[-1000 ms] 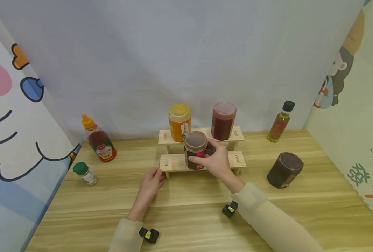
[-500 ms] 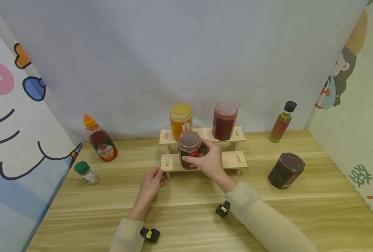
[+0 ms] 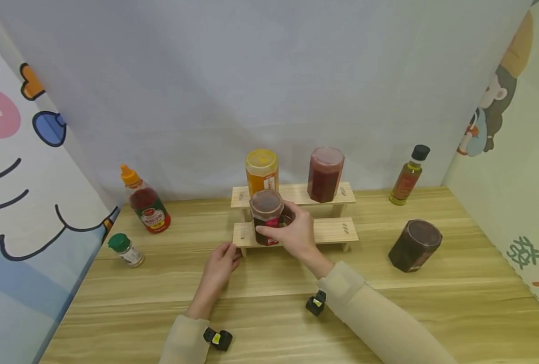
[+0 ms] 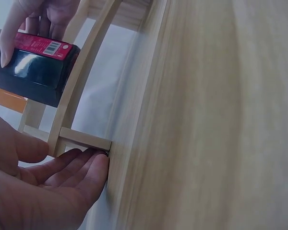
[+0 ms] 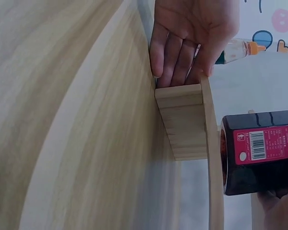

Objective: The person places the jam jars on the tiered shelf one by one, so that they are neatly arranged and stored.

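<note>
The right hand (image 3: 294, 235) grasps a dark jar (image 3: 264, 220): the thumb lies across the front, near the red label, and the other fingers go to its right side and behind. So the jar is at the left of the right palm, with its lid above the thumb. It stands upright, with its base at the lower step of the wooden rack (image 3: 335, 230), toward the left end; whether the step carries its full weight, I cannot tell.

The left hand (image 3: 219, 264) holds the left end of this same step, with the thumb at the board and the fingers by the leg. The jar is near this hand, above it and to its right, but not touching. Behind the jar, on the upper step, stands a yellow-lidded jar (image 3: 261, 171), partly hidden.
</note>
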Motion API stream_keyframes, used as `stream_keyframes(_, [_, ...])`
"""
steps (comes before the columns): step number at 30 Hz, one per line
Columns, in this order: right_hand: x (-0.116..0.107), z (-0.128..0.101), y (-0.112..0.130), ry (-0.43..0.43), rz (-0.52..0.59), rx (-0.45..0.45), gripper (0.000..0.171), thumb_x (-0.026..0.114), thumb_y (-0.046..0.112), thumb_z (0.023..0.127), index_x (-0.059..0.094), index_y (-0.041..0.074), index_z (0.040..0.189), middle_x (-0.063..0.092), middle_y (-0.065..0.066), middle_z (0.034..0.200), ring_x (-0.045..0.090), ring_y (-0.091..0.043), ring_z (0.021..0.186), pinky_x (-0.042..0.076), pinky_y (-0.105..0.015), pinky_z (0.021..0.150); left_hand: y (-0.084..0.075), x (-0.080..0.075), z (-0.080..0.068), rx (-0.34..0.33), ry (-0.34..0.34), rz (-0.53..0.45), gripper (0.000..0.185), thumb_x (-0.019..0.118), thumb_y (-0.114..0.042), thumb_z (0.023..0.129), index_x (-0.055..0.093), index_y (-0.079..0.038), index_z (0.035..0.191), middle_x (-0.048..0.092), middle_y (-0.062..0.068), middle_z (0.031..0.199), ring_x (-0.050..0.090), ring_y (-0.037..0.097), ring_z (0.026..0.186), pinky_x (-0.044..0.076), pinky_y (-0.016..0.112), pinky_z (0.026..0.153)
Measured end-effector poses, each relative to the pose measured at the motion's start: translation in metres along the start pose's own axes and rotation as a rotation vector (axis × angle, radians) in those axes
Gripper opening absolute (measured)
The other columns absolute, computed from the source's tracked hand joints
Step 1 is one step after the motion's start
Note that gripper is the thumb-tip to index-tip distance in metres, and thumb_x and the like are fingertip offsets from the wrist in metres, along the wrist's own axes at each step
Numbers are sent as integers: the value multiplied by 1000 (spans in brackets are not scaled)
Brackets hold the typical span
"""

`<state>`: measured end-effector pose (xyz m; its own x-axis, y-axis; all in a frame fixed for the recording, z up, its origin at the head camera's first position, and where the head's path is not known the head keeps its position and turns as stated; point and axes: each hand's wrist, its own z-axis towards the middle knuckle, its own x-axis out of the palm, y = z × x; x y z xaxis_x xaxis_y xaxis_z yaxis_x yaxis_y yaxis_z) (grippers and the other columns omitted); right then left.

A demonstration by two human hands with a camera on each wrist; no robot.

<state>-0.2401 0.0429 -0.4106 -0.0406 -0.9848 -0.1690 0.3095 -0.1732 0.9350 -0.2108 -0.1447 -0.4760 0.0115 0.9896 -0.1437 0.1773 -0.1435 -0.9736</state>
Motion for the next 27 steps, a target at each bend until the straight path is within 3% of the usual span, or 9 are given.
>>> stream_keyframes(4, [4, 3, -17, -11, 0, -3, 66, 89, 14, 60, 61, 6, 119, 67, -12, 108, 64, -22, 99, 56, -35, 84, 0, 0, 0, -2, -7, 6, 41, 35, -20, 103, 44, 8, 132, 52, 27, 128, 52, 34, 119, 48, 41, 98])
stream_keyframes(9, [4, 1, -22, -9, 11, -9, 70, 91, 21, 58, 61, 9, 120, 67, -7, 112, 63, -17, 103, 54, -29, 89, 1, 1, 1, -4, -8, 13, 41, 34, -20, 103, 45, 8, 131, 52, 26, 128, 52, 34, 119, 48, 40, 98])
stream_keyframes(18, [-17, -12, 14, 43, 23, 24, 73, 87, 9, 63, 53, -7, 126, 56, -22, 127, 54, -33, 118, 45, -41, 101, 0, 0, 0, -12, 2, -3, 43, 34, -20, 104, 40, 9, 134, 49, 27, 131, 50, 35, 121, 47, 39, 99])
stream_keyframes(27, [-43, -18, 20, 30, 12, 43, 69, 86, 5, 63, 54, -11, 122, 58, -23, 123, 56, -32, 116, 46, -34, 101, 0, 0, 0, -14, 6, -12, 41, 32, -19, 104, 41, 8, 134, 49, 27, 132, 50, 34, 122, 46, 39, 100])
